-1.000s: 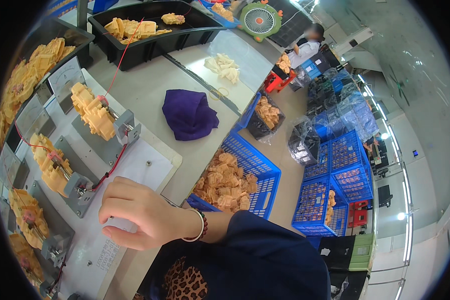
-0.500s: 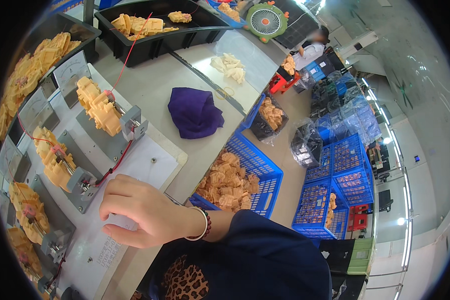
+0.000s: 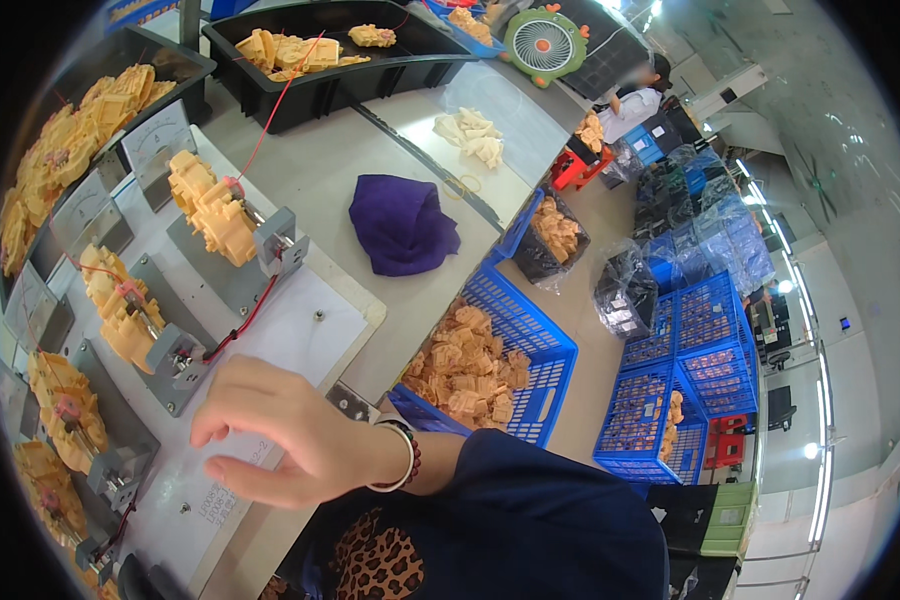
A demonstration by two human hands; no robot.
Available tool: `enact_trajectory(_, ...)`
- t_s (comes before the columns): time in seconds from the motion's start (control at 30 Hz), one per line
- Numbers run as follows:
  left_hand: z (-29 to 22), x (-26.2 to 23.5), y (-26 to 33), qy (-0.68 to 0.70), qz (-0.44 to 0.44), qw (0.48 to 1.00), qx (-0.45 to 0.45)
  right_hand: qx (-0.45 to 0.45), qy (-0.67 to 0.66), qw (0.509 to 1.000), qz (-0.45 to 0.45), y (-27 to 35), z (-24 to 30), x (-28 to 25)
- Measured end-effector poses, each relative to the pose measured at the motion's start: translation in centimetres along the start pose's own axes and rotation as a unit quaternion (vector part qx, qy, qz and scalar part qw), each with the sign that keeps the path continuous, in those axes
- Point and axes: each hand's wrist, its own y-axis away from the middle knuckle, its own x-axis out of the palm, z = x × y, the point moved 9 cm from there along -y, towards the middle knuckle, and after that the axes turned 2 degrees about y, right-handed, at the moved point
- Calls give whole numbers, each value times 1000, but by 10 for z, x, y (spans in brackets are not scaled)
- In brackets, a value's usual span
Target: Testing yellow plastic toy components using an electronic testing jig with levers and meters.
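My right hand (image 3: 275, 430) hovers over the white board (image 3: 320, 318) of a test bench, its fingers loosely curled and the thumb apart from them. Nothing shows between them. A pale bangle and a dark red bead bracelet circle the wrist. Left of the hand, cream plastic housings (image 3: 212, 207) sit in a row on grey metal fixtures (image 3: 281, 244) with red wires. Analog meters (image 3: 160, 150) stand behind them. The nearest fixture to the hand holds another cream housing (image 3: 128, 312). My left hand does not show. Dark rounded shapes at the lower left edge cannot be made out.
Black bins (image 3: 270, 105) of cream parts stand at the back. A purple cloth (image 3: 402, 225) and pale gloves (image 3: 470, 135) lie on the table. A blue crate (image 3: 545, 390) of parts is beside the table. Stacked blue crates (image 3: 715, 345), a green fan (image 3: 545, 45) and a person stand beyond.
The view has shifted slightly, so the bench and crates appear a little farther right. My right hand stays over the board in nearly the same pose. The dark shapes at lower left show more.
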Motion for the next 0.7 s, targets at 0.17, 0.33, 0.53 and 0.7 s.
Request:
enact_trajectory(0.17,63,-7,25,28,82,995,-49,9,-195,976,102,11,28,67)
enact_trajectory(0.33,25,4,-6,78,103,991,-35,5,-203,956,212,11,33,136)
enact_trajectory(0.53,28,-47,-68,119,20,990,-78,25,-222,949,222,3,36,174)
enact_trajectory(0.7,11,2,-113,32,274,955,-113,-44,-206,950,229,3,45,169)
